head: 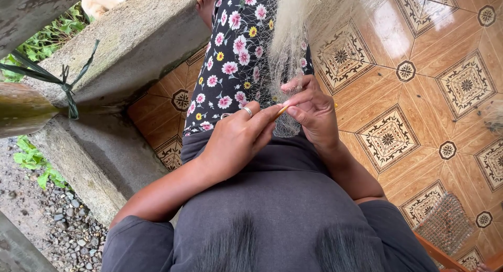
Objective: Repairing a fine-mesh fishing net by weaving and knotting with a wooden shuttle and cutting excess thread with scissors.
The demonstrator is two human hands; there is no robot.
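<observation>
Head view: patterned floor tiles (419,94) beside concrete ledge (131,41); left hand (236,138) and right hand (314,112) together pinch netting (293,52).

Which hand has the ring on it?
The left hand: a silver ring sits on one of its fingers. The right hand, pinching the fine net beside it, shows no ring.

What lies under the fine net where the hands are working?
Under the net, flowered black trousers and patterned floor tiles show through the mesh. The left hand and right hand pinch a thin stick; its far end is covered.
</observation>
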